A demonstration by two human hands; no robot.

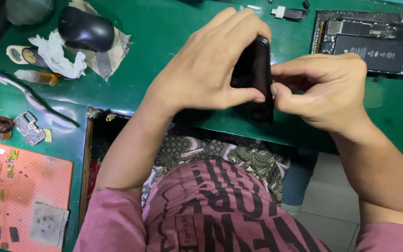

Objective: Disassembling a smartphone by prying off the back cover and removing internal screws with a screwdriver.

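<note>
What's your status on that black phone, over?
Left hand and right hand both grip black phone, held on edge above green mat. Nothing in the way.

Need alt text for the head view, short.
Both hands grip a black phone held on edge above a green bench: left hand wrapped over its back, right hand pinching its edge. An opened phone lies at upper right, a computer mouse at upper left.

One camera sits on the person's head, looking straight down, close above the green table point(173, 28).
</note>
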